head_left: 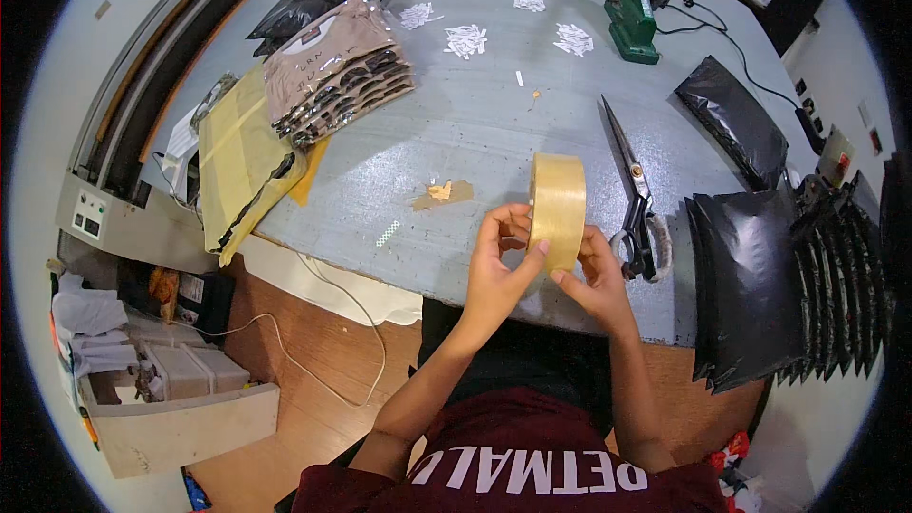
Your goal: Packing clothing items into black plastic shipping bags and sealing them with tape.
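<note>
A wide roll of yellowish clear packing tape (559, 204) stands on its edge near the table's front, held between both my hands. My left hand (506, 256) grips its left side, the thumb on the tape's face and some fingers hidden behind the roll. At the lower right of the roll, my right hand (598, 277) has its thumb and fingers closed on the edge. Just right of that hand lies a large pair of scissors (634, 190), blades pointing away, one handle wrapped in pale material.
Black plastic packages (750, 290) are stacked at the right, with another black package (731, 119) beyond. Bagged brown shirts (332, 71) and a yellow package (247, 166) lie at the left. Small piles of white slips (465, 41) and a green metal stand (631, 14) are farther back.
</note>
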Action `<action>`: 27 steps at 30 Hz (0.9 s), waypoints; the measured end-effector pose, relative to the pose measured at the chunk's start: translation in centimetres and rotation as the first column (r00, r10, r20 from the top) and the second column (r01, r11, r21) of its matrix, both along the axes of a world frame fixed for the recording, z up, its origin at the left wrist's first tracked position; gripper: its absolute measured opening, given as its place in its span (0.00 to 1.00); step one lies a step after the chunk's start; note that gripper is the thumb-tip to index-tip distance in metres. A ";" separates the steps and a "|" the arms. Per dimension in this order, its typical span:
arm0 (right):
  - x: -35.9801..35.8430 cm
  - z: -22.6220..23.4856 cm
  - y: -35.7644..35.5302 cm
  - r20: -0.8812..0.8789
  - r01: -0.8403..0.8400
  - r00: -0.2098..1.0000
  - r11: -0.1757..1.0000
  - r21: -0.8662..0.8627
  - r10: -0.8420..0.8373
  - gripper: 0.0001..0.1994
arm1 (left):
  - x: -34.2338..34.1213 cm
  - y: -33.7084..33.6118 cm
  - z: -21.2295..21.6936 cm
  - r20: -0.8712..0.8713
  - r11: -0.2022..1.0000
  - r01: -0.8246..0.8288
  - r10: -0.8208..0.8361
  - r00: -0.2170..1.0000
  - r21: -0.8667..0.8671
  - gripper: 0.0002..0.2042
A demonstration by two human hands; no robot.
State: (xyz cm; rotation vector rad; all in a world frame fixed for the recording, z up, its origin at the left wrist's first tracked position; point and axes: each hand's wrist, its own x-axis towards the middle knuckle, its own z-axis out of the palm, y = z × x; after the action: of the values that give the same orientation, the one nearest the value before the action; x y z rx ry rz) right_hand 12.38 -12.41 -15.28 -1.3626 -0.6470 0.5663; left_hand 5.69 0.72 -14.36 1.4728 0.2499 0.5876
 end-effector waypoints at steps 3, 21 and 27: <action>-0.4 -0.7 -0.6 0.050 0.009 0.999 1.000 -0.011 -0.008 0.20 | 0.1 -0.5 0.0 0.015 0.996 0.011 -0.010 1.000 -0.090 0.17; -1.7 -1.2 -1.1 0.175 0.066 0.983 0.997 -0.030 -0.060 0.19 | -0.9 -0.3 1.9 -0.005 0.898 0.145 -0.162 0.987 -0.415 0.17; -1.1 0.2 0.6 0.142 0.121 0.981 0.990 0.068 -0.130 0.19 | -1.3 -0.7 1.2 0.023 0.977 0.143 -0.141 0.990 -0.156 0.21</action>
State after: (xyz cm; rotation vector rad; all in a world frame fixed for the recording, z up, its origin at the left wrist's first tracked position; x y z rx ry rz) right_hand 11.30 -11.84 -15.11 -1.3873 -0.6851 0.3455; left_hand 4.36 0.02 -13.11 1.3220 0.1754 0.4508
